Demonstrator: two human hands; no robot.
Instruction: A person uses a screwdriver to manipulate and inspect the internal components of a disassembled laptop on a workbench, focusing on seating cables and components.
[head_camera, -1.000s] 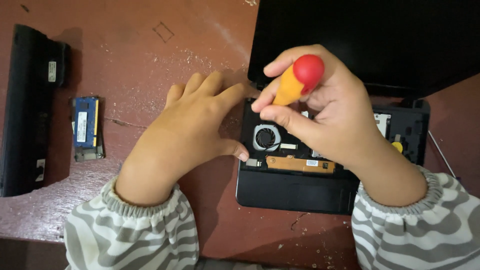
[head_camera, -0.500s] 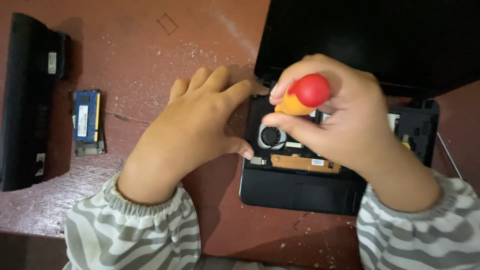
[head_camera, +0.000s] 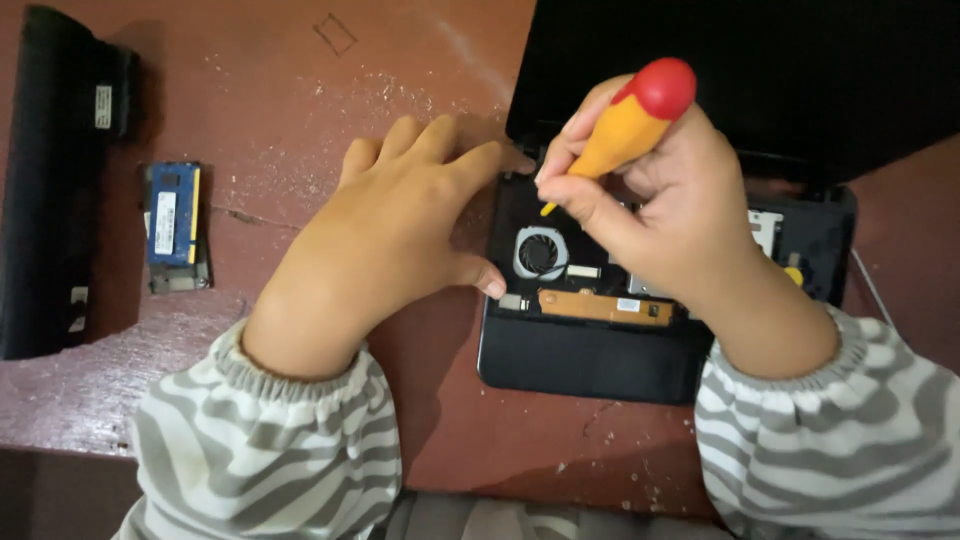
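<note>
My right hand (head_camera: 665, 215) grips a screwdriver (head_camera: 625, 125) with an orange handle and red cap, its tip pointing down at the upper left part of an opened black laptop base (head_camera: 590, 355). Inside the base a round cooling fan (head_camera: 541, 252) and an orange-brown board strip (head_camera: 605, 307) are exposed. My left hand (head_camera: 385, 245) lies flat on the table, fingers against the laptop's left edge, thumb touching its side near the fan. The screwdriver tip is hidden behind my fingers. Both arms wear grey and white striped sleeves.
A reddish-brown table (head_camera: 300, 90) carries pale dust specks. At far left lies a long black battery pack (head_camera: 50, 180), with a small blue memory module (head_camera: 172, 222) beside it. The laptop's dark lid (head_camera: 800, 70) fills the upper right. A thin wire (head_camera: 872, 285) runs at right.
My right hand has tilted the screwdriver, its red cap now higher and further right. The view has shifted slightly; my left hand stays pressed at the laptop's edge.
</note>
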